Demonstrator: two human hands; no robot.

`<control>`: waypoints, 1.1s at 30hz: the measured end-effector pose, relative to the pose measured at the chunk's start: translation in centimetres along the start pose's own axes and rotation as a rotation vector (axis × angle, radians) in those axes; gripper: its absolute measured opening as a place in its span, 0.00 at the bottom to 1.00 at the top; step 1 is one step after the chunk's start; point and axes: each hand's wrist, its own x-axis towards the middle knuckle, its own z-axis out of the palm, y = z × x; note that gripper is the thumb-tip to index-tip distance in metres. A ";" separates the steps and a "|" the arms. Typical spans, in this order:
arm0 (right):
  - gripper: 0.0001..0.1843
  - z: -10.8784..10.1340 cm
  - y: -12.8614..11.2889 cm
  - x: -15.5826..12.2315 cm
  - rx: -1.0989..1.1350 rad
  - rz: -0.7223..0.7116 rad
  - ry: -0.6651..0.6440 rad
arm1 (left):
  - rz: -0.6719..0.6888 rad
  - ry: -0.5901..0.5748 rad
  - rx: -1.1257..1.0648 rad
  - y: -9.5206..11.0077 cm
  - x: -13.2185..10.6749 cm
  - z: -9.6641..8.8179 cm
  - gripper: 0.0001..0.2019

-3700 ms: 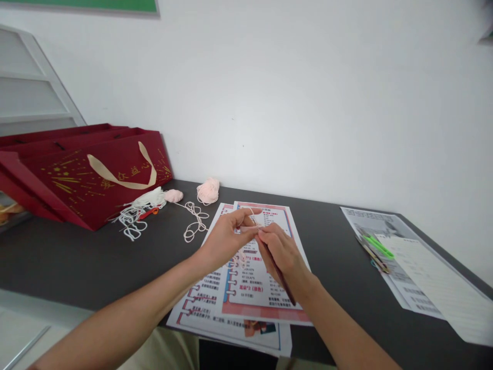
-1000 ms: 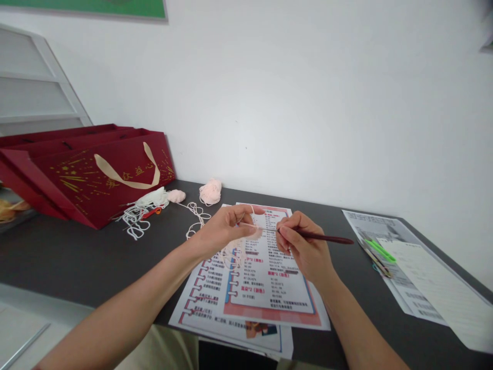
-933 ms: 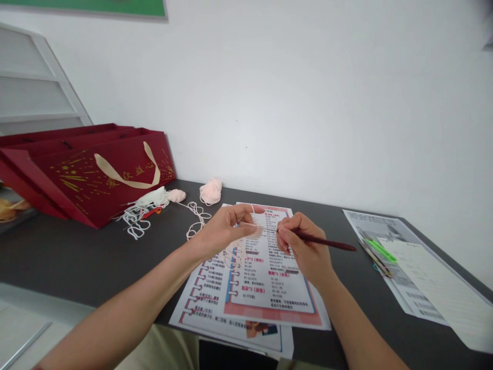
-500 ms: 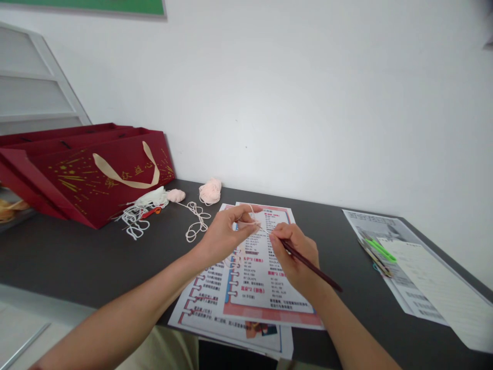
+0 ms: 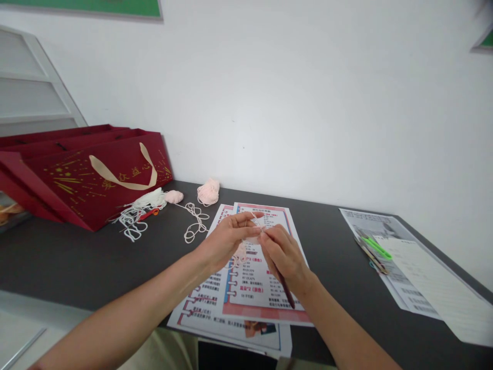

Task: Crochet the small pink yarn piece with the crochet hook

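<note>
Above the printed pattern sheets (image 5: 265, 303), my two hands meet at the fingertips. My left hand (image 5: 233, 239) pinches pale pink yarn (image 5: 257, 220), with a strand running up over its raised index finger. My right hand (image 5: 283, 254) is closed around a crochet hook (image 5: 287, 293), whose dark red-brown handle slants down out of the palm. The hook's metal tip is at the left fingertips, mostly hidden by the fingers. Some loose pink yarn hangs below my left hand over the pages.
Dark red gift bags (image 5: 88, 174) stand at the left. Near them lie a white yarn bundle (image 5: 142, 205), a small pink yarn ball (image 5: 174, 197) and a larger pink ball (image 5: 208, 192). Papers (image 5: 427, 277) at the right carry a bright green tool (image 5: 376, 247). A white wall rises behind.
My right hand has moved left and closer to my left hand. The crochet hook has swung to a steeper slant. The view has shifted slightly.
</note>
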 end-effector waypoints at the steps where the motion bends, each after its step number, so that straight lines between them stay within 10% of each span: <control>1: 0.14 0.1 -0.1 0.0 -0.027 0.013 0.011 | 0.010 0.016 -0.010 -0.1 0.0 0.1 0.15; 16: 0.11 -0.7 -0.8 0.9 0.783 0.838 0.271 | 0.248 0.061 0.388 0.6 0.3 -1.1 0.06; 23: 0.05 -1.8 -0.6 0.8 0.531 0.651 0.168 | 0.210 0.051 0.336 1.0 0.3 -1.3 0.15; 30: 0.08 -0.5 -0.2 1.3 1.023 0.802 0.230 | 0.152 -0.025 0.230 1.1 0.1 -0.8 0.20; 33: 0.04 0.5 -0.8 0.7 0.712 0.621 0.204 | 0.104 -0.033 0.135 0.7 0.0 -0.4 0.22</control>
